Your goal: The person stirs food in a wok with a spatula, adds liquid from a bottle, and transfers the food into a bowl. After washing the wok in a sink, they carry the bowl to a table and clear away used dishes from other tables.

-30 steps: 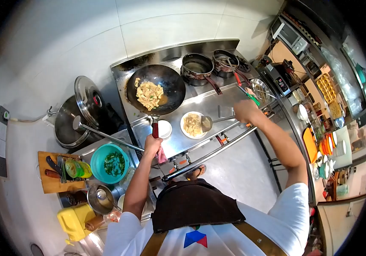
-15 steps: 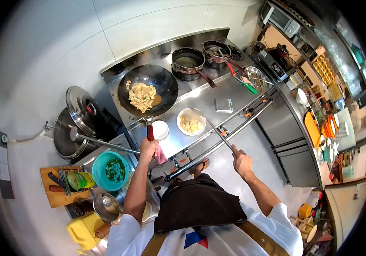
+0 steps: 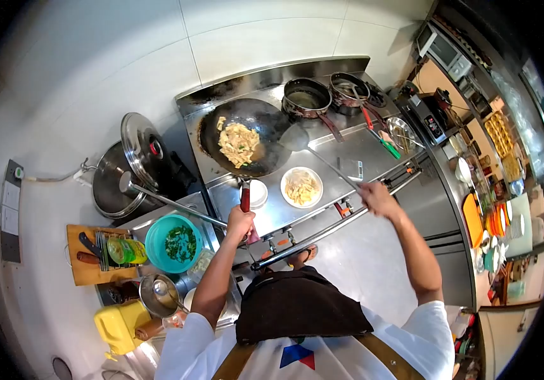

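My left hand (image 3: 241, 224) is closed around the dark red handle of a black wok (image 3: 275, 120). Cooked food in pale, sauce-coated pieces (image 3: 239, 145) lies in the wok, with some brown liquid beside it. My right hand (image 3: 378, 200) grips the long handle of a metal wok spatula (image 3: 295, 137), whose blade overlaps the wok's right rim. Just below that blade, a white plate (image 3: 286, 192) on the steel counter carries a portion of similar food (image 3: 303, 187). A small white bowl (image 3: 258, 192) stands between the wok handle and the plate.
Two dark saucepans (image 3: 307, 98) (image 3: 349, 92) sit at the back right of the stove. A small scale (image 3: 355, 170) lies right of the plate. To the left are a large pot (image 3: 116, 183), a teal bowl of greens (image 3: 151, 244) and a cutting board (image 3: 76, 253). A metal rail (image 3: 341, 225) runs along the front.
The spatula's blade has moved from over the plate up and left to the wok's rim. My right hand has risen with it; my left hand still holds the wok handle. The camera view has shifted.
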`<action>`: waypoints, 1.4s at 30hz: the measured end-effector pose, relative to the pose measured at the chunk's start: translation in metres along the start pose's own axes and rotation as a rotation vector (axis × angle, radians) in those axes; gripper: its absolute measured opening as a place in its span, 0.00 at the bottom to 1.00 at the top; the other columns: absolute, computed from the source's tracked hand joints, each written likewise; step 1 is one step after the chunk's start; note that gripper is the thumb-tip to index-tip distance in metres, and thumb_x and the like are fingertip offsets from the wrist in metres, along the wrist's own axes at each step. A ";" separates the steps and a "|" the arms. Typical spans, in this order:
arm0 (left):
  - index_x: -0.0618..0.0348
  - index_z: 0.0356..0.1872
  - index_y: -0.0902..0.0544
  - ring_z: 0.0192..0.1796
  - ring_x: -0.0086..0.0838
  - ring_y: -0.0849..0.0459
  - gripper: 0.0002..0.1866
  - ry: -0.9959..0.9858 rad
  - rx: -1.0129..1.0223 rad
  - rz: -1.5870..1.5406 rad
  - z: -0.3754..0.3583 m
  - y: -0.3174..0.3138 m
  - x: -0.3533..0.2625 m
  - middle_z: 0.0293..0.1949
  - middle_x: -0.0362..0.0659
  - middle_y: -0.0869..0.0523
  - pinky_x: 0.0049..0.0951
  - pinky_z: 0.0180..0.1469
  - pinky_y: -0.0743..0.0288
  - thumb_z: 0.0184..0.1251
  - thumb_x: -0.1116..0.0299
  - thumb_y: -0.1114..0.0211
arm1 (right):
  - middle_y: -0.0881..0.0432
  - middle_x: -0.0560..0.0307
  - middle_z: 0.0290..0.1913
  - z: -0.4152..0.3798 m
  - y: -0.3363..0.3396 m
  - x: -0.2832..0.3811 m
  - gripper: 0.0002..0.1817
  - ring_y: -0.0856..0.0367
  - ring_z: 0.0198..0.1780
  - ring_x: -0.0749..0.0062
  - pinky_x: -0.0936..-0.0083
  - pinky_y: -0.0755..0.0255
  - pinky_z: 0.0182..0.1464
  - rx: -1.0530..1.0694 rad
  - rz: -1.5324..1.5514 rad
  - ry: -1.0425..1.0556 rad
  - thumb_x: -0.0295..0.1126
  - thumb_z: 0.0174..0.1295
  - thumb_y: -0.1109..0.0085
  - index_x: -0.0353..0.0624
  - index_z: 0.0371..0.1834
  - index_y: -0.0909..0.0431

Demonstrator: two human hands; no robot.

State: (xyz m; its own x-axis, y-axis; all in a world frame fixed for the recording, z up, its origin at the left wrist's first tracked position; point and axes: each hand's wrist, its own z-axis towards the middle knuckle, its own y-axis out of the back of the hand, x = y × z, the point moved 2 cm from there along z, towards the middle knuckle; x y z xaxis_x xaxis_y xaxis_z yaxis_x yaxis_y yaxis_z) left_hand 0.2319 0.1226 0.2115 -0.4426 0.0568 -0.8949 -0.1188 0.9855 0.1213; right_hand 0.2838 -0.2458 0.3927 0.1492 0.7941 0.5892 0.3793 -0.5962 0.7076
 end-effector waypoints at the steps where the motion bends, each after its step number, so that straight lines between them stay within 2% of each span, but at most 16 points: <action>1: 0.65 0.22 0.26 0.09 0.26 0.29 0.05 0.007 -0.008 0.022 0.000 -0.003 0.002 0.11 0.42 0.26 0.30 0.10 0.39 0.53 0.75 0.41 | 0.21 0.51 0.20 0.025 0.009 0.013 0.18 0.23 0.17 0.69 0.69 0.28 0.25 -0.016 -0.087 0.075 0.36 0.63 0.49 0.39 0.52 0.21; 4: 0.64 0.22 0.26 0.09 0.26 0.28 0.05 0.029 0.011 0.020 -0.003 -0.006 0.005 0.10 0.42 0.26 0.30 0.10 0.38 0.53 0.75 0.41 | 0.21 0.44 0.20 0.083 0.028 0.073 0.13 0.21 0.20 0.56 0.65 0.26 0.27 0.036 -0.439 0.306 0.33 0.59 0.48 0.35 0.36 0.17; 8: 0.64 0.19 0.26 0.09 0.27 0.27 0.06 0.003 0.031 0.023 -0.006 -0.003 0.005 0.09 0.42 0.27 0.30 0.09 0.38 0.52 0.75 0.41 | 0.18 0.35 0.28 0.161 0.024 0.120 0.10 0.16 0.31 0.50 0.57 0.25 0.33 0.166 -0.520 0.045 0.28 0.50 0.46 0.30 0.26 0.19; 9: 0.64 0.19 0.26 0.09 0.27 0.27 0.06 0.003 0.024 0.021 -0.005 -0.001 0.007 0.09 0.42 0.27 0.30 0.09 0.38 0.52 0.75 0.41 | 0.18 0.35 0.28 0.180 0.017 0.126 0.10 0.16 0.31 0.50 0.57 0.25 0.33 0.168 -0.523 0.051 0.28 0.50 0.46 0.30 0.26 0.19; 11: 0.66 0.19 0.27 0.08 0.28 0.28 0.07 0.000 0.076 0.062 0.001 0.001 0.013 0.10 0.43 0.26 0.30 0.09 0.38 0.52 0.75 0.41 | 0.17 0.37 0.30 0.206 0.001 0.142 0.09 0.14 0.34 0.51 0.58 0.23 0.34 0.004 -0.699 0.436 0.27 0.50 0.47 0.34 0.25 0.17; 14: 0.67 0.19 0.27 0.09 0.28 0.27 0.07 0.010 0.105 -0.036 -0.001 0.005 0.007 0.10 0.44 0.25 0.30 0.09 0.38 0.51 0.75 0.41 | 0.15 0.41 0.33 0.164 -0.022 0.185 0.09 0.14 0.38 0.51 0.59 0.22 0.38 -0.129 -0.760 0.525 0.29 0.52 0.46 0.37 0.28 0.17; 15: 0.67 0.19 0.27 0.09 0.28 0.27 0.07 0.017 0.105 -0.034 -0.003 0.005 0.005 0.10 0.44 0.25 0.30 0.09 0.38 0.51 0.75 0.41 | 0.15 0.44 0.37 0.150 -0.033 0.195 0.10 0.14 0.41 0.54 0.61 0.21 0.40 -0.089 -0.934 0.530 0.31 0.55 0.45 0.40 0.34 0.16; 17: 0.68 0.20 0.27 0.09 0.28 0.27 0.07 -0.002 0.125 -0.074 -0.005 0.005 -0.002 0.11 0.44 0.25 0.30 0.08 0.38 0.51 0.75 0.42 | 0.16 0.49 0.33 0.123 -0.052 0.192 0.17 0.15 0.36 0.57 0.64 0.22 0.37 -0.157 -1.159 0.668 0.32 0.58 0.48 0.55 0.51 0.20; 21: 0.68 0.20 0.28 0.09 0.28 0.27 0.06 0.009 0.103 -0.091 -0.003 0.004 0.002 0.11 0.44 0.26 0.31 0.08 0.38 0.51 0.76 0.43 | 0.15 0.49 0.38 0.085 -0.033 0.180 0.09 0.14 0.41 0.59 0.66 0.21 0.40 -0.230 -1.051 0.779 0.31 0.58 0.45 0.45 0.37 0.16; 23: 0.67 0.20 0.29 0.09 0.28 0.27 0.05 -0.006 0.131 -0.086 -0.001 0.005 0.009 0.12 0.44 0.25 0.31 0.08 0.37 0.51 0.77 0.43 | 0.15 0.49 0.37 0.077 -0.010 0.175 0.09 0.14 0.41 0.60 0.65 0.21 0.40 -0.150 -1.171 0.551 0.31 0.57 0.45 0.45 0.36 0.16; 27: 0.65 0.21 0.29 0.09 0.27 0.28 0.04 0.002 0.133 -0.044 -0.004 0.009 0.006 0.13 0.44 0.24 0.30 0.08 0.38 0.51 0.78 0.43 | 0.16 0.43 0.32 0.126 0.038 0.154 0.10 0.15 0.36 0.50 0.59 0.22 0.38 -0.154 -1.025 0.462 0.31 0.51 0.44 0.38 0.32 0.16; 29: 0.65 0.23 0.27 0.10 0.26 0.27 0.03 -0.058 0.166 -0.106 -0.010 0.013 -0.001 0.14 0.43 0.24 0.27 0.10 0.38 0.49 0.76 0.42 | 0.17 0.38 0.29 0.164 0.062 0.145 0.11 0.16 0.33 0.47 0.55 0.23 0.35 0.019 -0.992 0.417 0.32 0.48 0.43 0.35 0.26 0.17; 31: 0.63 0.24 0.26 0.11 0.24 0.28 0.05 -0.027 0.150 -0.057 -0.012 0.021 -0.008 0.14 0.40 0.25 0.25 0.11 0.38 0.51 0.74 0.39 | 0.21 0.44 0.18 0.167 0.083 0.152 0.09 0.22 0.17 0.61 0.64 0.32 0.17 0.242 -0.767 0.187 0.28 0.47 0.45 0.32 0.21 0.19; 34: 0.62 0.27 0.24 0.12 0.21 0.29 0.07 0.037 0.148 0.005 -0.008 0.034 -0.007 0.14 0.36 0.27 0.23 0.13 0.38 0.52 0.72 0.35 | 0.26 0.58 0.15 0.206 0.101 0.119 0.15 0.32 0.12 0.77 0.74 0.37 0.11 0.415 -0.606 0.055 0.31 0.55 0.44 0.43 0.45 0.18; 39: 0.60 0.28 0.26 0.11 0.21 0.30 0.08 0.100 0.194 -0.001 -0.009 0.040 -0.020 0.13 0.36 0.28 0.24 0.12 0.39 0.52 0.71 0.35 | 0.26 0.65 0.20 0.219 0.032 0.039 0.20 0.36 0.13 0.83 0.83 0.42 0.12 0.473 -0.233 -0.018 0.39 0.63 0.45 0.49 0.58 0.24; 42: 0.61 0.30 0.26 0.11 0.21 0.30 0.07 0.099 0.180 0.032 -0.011 0.041 -0.023 0.14 0.37 0.27 0.25 0.11 0.39 0.52 0.73 0.37 | 0.28 0.66 0.18 0.218 -0.039 -0.005 0.19 0.38 0.13 0.84 0.82 0.44 0.12 0.375 0.047 0.043 0.40 0.65 0.45 0.50 0.58 0.23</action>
State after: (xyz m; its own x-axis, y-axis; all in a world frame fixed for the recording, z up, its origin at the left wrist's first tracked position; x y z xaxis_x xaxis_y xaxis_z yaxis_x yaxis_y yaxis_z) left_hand 0.2271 0.1602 0.2416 -0.5297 0.0818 -0.8442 0.0539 0.9966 0.0627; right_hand 0.4674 -0.2006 0.2770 0.1392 0.7563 0.6392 0.6822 -0.5411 0.4917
